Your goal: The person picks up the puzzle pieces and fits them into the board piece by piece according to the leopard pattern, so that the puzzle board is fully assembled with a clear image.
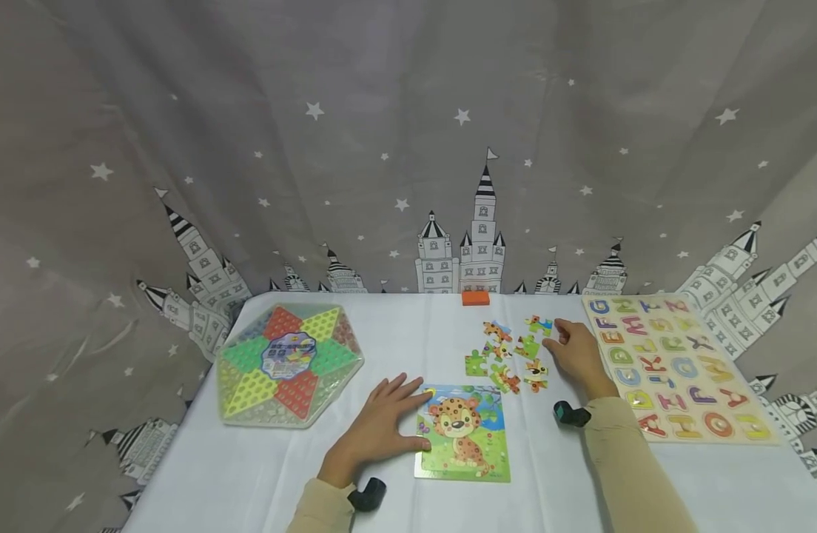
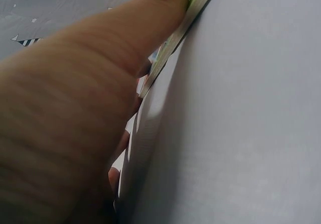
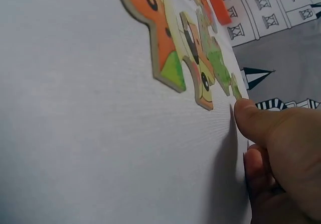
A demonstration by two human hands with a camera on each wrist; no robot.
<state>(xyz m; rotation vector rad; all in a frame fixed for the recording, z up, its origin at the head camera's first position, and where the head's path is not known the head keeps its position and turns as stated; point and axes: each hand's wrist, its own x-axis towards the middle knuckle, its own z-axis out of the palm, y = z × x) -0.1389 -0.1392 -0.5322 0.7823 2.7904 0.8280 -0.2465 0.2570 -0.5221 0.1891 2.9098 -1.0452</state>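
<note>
My left hand rests at the left side of a square leopard picture puzzle board, fingers spread and thumb on its edge. The left wrist view shows the thumb against the board's thin side. My right hand is at the right of several loose jigsaw pieces, thumb and forefinger apart beside an orange, green and blue piece. In the right wrist view the thumb tip is right at the end of the row of pieces. Nearer that camera lies an orange piece with an eye.
A hexagonal Chinese checkers board in clear wrap lies on the left. On the right is a wooden alphabet board. A small orange block sits at the white table's back edge, before a grey castle-print curtain.
</note>
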